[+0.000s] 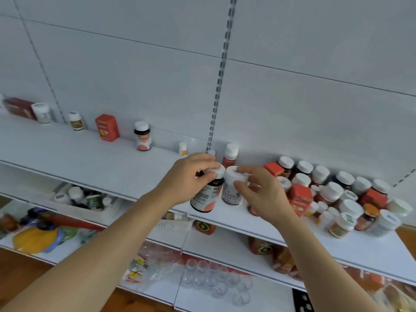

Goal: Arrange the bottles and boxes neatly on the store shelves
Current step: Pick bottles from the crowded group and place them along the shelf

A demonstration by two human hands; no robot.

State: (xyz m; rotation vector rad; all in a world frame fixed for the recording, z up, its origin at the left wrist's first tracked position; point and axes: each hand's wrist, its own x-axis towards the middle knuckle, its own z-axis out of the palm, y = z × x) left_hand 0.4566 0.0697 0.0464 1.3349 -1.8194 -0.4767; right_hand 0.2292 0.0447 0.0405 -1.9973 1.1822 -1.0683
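White shelving with a pale back panel fills my view, and the top shelf point(94, 158) runs bare to the left of my fingers. My left hand point(189, 179) pinches the white cap of a dark bottle point(206, 197), thumb in front and fingers curled over the top; its long axis tilts, base swung toward me, off the shelf. My right hand point(258, 192) grips the cap of a white bottle point(233, 190), which looks upright, touching the dark one just to its right. A spaced row of bottles and a red box point(107, 127) stands behind and left of my left fingers. The unsorted cluster of bottles point(333, 194) crowds close on the right, so I judge the open space lies leftward, nearer my left hand.
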